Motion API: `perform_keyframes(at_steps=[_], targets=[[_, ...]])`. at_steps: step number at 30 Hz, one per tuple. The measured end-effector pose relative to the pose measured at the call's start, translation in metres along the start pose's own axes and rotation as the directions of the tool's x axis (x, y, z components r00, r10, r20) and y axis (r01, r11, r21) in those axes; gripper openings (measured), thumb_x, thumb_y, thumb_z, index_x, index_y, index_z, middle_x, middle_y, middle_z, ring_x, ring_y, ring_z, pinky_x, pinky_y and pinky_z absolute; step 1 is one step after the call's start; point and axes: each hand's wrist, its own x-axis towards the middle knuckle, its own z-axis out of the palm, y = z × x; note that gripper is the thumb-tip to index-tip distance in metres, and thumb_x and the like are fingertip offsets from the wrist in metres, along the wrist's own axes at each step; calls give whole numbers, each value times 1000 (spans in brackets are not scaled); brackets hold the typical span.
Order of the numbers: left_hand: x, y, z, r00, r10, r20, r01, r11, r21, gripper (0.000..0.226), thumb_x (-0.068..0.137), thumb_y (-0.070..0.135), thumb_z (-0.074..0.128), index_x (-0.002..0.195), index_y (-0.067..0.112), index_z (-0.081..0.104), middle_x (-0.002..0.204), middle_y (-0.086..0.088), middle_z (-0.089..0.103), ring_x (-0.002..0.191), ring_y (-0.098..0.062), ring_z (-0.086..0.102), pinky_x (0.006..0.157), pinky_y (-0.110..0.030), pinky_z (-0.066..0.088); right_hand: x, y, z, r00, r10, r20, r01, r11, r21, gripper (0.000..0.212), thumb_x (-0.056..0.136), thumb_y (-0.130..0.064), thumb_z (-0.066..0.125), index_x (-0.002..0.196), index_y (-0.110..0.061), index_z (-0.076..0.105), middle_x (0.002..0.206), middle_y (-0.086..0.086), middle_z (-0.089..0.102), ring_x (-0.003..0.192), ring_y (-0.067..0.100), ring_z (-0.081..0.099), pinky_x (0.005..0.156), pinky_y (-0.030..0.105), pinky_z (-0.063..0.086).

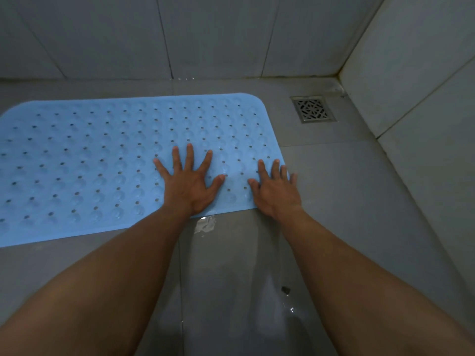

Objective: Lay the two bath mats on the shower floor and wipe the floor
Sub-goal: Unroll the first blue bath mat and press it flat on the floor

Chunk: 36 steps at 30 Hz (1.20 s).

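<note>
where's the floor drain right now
In the head view the floor drain sits upper right, in the floor's far corner by the walls, just beyond the blue bath mat.

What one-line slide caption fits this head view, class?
Left hand and right hand press blue bath mat flat onto wet shower floor, near the drain.

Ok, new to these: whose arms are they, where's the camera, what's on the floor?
No machine: a person works bare-handed. The one camera sits on their head, looking forward and down. The left hand and right hand lie flat, fingers spread, on the right end of a blue holed mat on the grey floor. Nothing is held. A drain sits in the far right corner; water shines by the mat's near edge. Only one mat shows.
</note>
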Motion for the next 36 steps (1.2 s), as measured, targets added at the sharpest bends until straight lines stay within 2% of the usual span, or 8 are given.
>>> perform_keyframes(at_steps=[2, 5, 17, 19, 21, 24, 26, 36], targets=[[-1, -3, 0, 998, -53, 37, 53, 999, 10, 81, 83, 84, 4, 155, 46, -4, 166, -6, -10, 149, -41, -16, 108, -74, -13, -1, -1, 1, 1000, 4, 7, -5, 999, 51, 67, 104, -52, 20, 160, -20, -2, 165, 19, -6, 152, 36, -3, 122, 51, 2], [-2, -2, -3, 997, -45, 65, 45, 999, 8, 82, 82, 84, 3, 155, 46, -6, 166, -6, -13, 149, -42, -17, 109, -74, -10, -1, -2, 0, 1000, 8, 26, -10, 998, 69, 69, 105, -51, 22, 159, -16, -1, 165, 20, -7, 152, 37, -4, 123, 47, 1], [-7, -6, -5, 996, -21, 91, 22, 1000, -5, 82, 82, 84, 2, 154, 47, -10, 166, -5, -15, 149, -39, -19, 111, -71, -9, -8, -4, -2, 998, 37, 44, -39, 998, 47, 72, 103, -54, 24, 159, -15, 2, 165, 21, -3, 151, 39, 0, 122, 50, 8], [-7, -8, -12, 994, -31, 101, 36, 998, -47, 79, 86, 82, 6, 154, 46, -8, 166, -4, -11, 151, -36, -13, 113, -69, -9, -6, -11, -5, 998, 58, 18, -59, 996, 61, 71, 102, -54, 23, 159, -15, 6, 164, 22, 0, 151, 39, 3, 122, 53, 9], [-6, -17, -20, 997, -50, 59, 55, 995, -85, 73, 91, 75, 11, 156, 44, -3, 167, -6, 0, 152, -33, -1, 117, -64, 0, -1, -23, -7, 997, 66, -31, -64, 996, 61, 72, 102, -56, 22, 159, -17, 6, 164, 20, 1, 151, 38, 3, 120, 56, 7], [5, -52, -33, 994, -93, -60, 88, 992, -91, 64, 98, 63, 18, 157, 38, 13, 164, -8, 20, 148, -32, 18, 116, -59, 13, 19, -56, -12, 998, 14, -60, -12, 999, 42, 72, 101, -59, 20, 159, -21, 3, 166, 17, -3, 152, 34, -2, 120, 59, 1], [18, -87, -41, 990, -123, -67, 117, 990, -81, 61, 100, 58, 22, 157, 35, 19, 162, -9, 24, 148, -31, 20, 117, -58, 14, 36, -86, -17, 998, -34, -55, 37, 998, 47, 72, 101, -60, 19, 160, -23, 2, 166, 15, -4, 153, 33, -4, 120, 59, -1], [62, -282, -51, 941, -337, -36, 337, 942, -5, 62, 100, 58, 20, 158, 36, 11, 167, -6, 3, 152, -33, -1, 118, -63, 2, 128, -267, -14, 952, -282, -116, 284, 959, 1, 67, 102, -58, 21, 159, -26, 8, 167, 11, -3, 153, 32, -5, 118, 64, -2]])
